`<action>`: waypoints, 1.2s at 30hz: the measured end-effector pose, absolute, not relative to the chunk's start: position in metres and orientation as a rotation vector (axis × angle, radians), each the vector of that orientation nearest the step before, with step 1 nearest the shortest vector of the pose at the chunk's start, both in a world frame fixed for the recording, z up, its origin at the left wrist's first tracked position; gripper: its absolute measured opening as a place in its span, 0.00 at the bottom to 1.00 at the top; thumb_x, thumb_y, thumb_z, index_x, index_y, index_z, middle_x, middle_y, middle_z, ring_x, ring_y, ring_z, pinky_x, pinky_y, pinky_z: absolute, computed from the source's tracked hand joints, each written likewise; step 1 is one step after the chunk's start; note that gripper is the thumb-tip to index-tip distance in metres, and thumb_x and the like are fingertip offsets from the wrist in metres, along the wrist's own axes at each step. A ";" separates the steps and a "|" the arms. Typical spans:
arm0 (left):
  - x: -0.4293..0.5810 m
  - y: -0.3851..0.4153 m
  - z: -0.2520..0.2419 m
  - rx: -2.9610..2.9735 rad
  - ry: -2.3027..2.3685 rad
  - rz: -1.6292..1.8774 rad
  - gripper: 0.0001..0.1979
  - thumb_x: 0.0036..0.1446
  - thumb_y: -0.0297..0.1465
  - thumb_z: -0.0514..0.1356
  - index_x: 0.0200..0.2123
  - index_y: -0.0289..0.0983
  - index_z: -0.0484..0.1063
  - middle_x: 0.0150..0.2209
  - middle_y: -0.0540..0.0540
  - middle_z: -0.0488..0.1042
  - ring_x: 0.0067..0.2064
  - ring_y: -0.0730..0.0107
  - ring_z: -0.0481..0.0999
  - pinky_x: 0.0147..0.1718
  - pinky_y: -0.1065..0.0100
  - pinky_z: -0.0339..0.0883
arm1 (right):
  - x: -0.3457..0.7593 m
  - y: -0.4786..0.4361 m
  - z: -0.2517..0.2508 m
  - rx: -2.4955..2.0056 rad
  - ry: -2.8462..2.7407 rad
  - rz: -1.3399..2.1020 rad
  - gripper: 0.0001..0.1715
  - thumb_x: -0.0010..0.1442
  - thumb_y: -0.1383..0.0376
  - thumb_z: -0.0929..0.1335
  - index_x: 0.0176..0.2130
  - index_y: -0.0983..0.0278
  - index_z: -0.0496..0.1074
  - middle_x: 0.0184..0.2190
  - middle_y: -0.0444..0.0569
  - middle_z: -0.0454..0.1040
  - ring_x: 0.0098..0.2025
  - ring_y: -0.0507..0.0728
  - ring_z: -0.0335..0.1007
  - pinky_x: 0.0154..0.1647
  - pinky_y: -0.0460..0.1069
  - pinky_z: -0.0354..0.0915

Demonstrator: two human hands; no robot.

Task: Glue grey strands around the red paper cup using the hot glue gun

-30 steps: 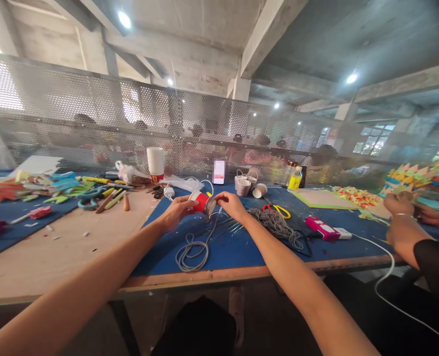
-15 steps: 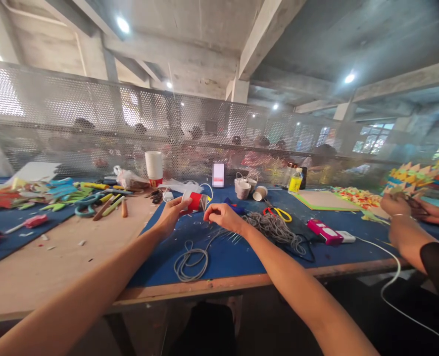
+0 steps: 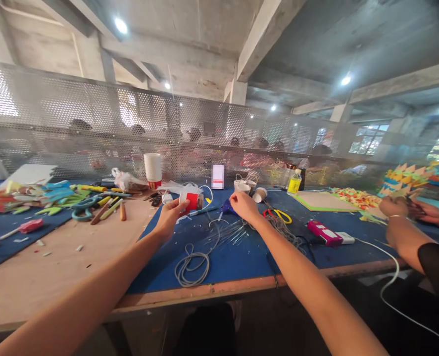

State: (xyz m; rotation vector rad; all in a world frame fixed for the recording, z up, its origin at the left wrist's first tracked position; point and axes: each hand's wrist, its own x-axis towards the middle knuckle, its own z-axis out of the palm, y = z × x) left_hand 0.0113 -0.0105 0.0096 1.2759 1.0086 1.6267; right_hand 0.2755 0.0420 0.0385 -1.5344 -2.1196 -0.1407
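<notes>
My left hand is closed round a small red and white paper cup, held on its side above the blue mat. My right hand reaches further back over the mat with its fingers pinched near a small purple-blue object; what the fingers hold is too small to make out. A coil of grey cord lies on the mat below my left hand. A tangled pile of grey cord lies right of my right wrist.
Yellow-handled scissors, small paper cups, a pink and white tool with a white cable, a yellow bottle, a phone. Coloured foam pieces and pens lie left. Another person's hands work at right. A perforated screen stands behind.
My right hand has left the cup and moved back and right toward the purple-blue object. My left hand has kept the cup, turning it slightly.
</notes>
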 end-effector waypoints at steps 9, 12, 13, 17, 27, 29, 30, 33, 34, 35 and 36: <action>0.018 -0.016 0.010 1.315 1.003 1.569 0.20 0.46 0.47 0.71 0.35 0.38 0.83 0.35 0.43 0.83 0.40 0.55 0.79 0.43 0.61 0.71 | 0.277 0.039 0.014 -1.681 -2.251 -0.311 0.16 0.64 0.59 0.69 0.48 0.66 0.73 0.53 0.62 0.72 0.56 0.67 0.66 0.54 0.59 0.61; 0.020 -0.016 0.008 1.314 0.991 1.536 0.20 0.47 0.47 0.71 0.36 0.38 0.83 0.35 0.43 0.83 0.40 0.55 0.79 0.42 0.60 0.71 | 0.279 0.045 0.010 -1.705 -2.295 -0.344 0.15 0.65 0.60 0.69 0.49 0.66 0.72 0.51 0.61 0.74 0.57 0.68 0.67 0.55 0.61 0.61; 0.021 -0.016 0.008 1.306 0.977 1.527 0.20 0.47 0.47 0.71 0.36 0.38 0.83 0.35 0.43 0.83 0.40 0.55 0.79 0.43 0.60 0.71 | 0.280 0.046 0.009 -1.704 -2.305 -0.345 0.14 0.66 0.61 0.68 0.49 0.66 0.72 0.51 0.61 0.75 0.56 0.67 0.67 0.55 0.60 0.61; 0.020 -0.016 0.007 1.272 0.917 1.518 0.17 0.49 0.44 0.71 0.37 0.38 0.83 0.36 0.44 0.83 0.40 0.57 0.80 0.44 0.61 0.71 | 0.284 0.047 0.010 -1.697 -2.282 -0.357 0.13 0.69 0.64 0.64 0.51 0.66 0.69 0.51 0.62 0.73 0.53 0.64 0.71 0.52 0.57 0.63; 0.013 -0.013 0.006 1.169 0.976 1.553 0.14 0.48 0.42 0.71 0.34 0.39 0.82 0.36 0.45 0.83 0.41 0.59 0.79 0.42 0.63 0.72 | 0.273 0.041 0.015 -1.307 -1.878 0.056 0.19 0.67 0.61 0.66 0.54 0.68 0.65 0.51 0.61 0.73 0.53 0.63 0.72 0.53 0.54 0.66; 0.013 -0.013 0.005 1.186 0.989 1.546 0.13 0.49 0.42 0.70 0.33 0.40 0.82 0.36 0.46 0.83 0.41 0.58 0.79 0.42 0.63 0.72 | 0.266 0.035 0.015 -1.211 -1.886 0.205 0.20 0.64 0.60 0.69 0.52 0.66 0.68 0.49 0.58 0.75 0.52 0.62 0.73 0.54 0.55 0.66; 0.013 -0.014 0.005 1.193 0.996 1.542 0.13 0.49 0.42 0.70 0.33 0.40 0.82 0.36 0.46 0.83 0.41 0.58 0.79 0.42 0.63 0.72 | 0.263 0.032 0.015 -1.200 -1.877 0.260 0.19 0.62 0.60 0.71 0.51 0.65 0.70 0.48 0.57 0.76 0.51 0.62 0.74 0.54 0.55 0.66; 0.013 -0.015 0.006 1.201 0.998 1.533 0.14 0.49 0.42 0.70 0.35 0.40 0.83 0.37 0.46 0.84 0.42 0.57 0.79 0.43 0.63 0.72 | 0.255 0.021 0.019 -1.157 -1.872 0.345 0.16 0.61 0.60 0.71 0.48 0.62 0.74 0.46 0.55 0.79 0.50 0.63 0.75 0.54 0.56 0.66; 0.013 -0.016 0.007 1.204 0.992 1.533 0.14 0.49 0.42 0.70 0.36 0.40 0.83 0.37 0.45 0.84 0.43 0.57 0.79 0.43 0.63 0.72 | 0.254 0.018 0.020 -1.138 -1.866 0.370 0.14 0.61 0.60 0.71 0.47 0.62 0.75 0.45 0.54 0.79 0.49 0.63 0.76 0.53 0.55 0.67; 0.014 -0.016 0.007 1.208 0.988 1.534 0.15 0.49 0.43 0.70 0.37 0.40 0.83 0.38 0.45 0.84 0.43 0.57 0.79 0.43 0.63 0.72 | 0.252 0.016 0.021 -1.117 -1.857 0.400 0.13 0.62 0.61 0.71 0.46 0.62 0.76 0.45 0.54 0.80 0.48 0.62 0.76 0.53 0.55 0.67; 0.014 -0.016 0.007 1.209 0.989 1.538 0.16 0.49 0.43 0.71 0.37 0.39 0.83 0.38 0.45 0.84 0.43 0.57 0.79 0.44 0.63 0.72 | 0.251 0.015 0.022 -1.098 -1.845 0.430 0.12 0.62 0.61 0.71 0.45 0.62 0.77 0.44 0.53 0.81 0.48 0.62 0.77 0.52 0.54 0.67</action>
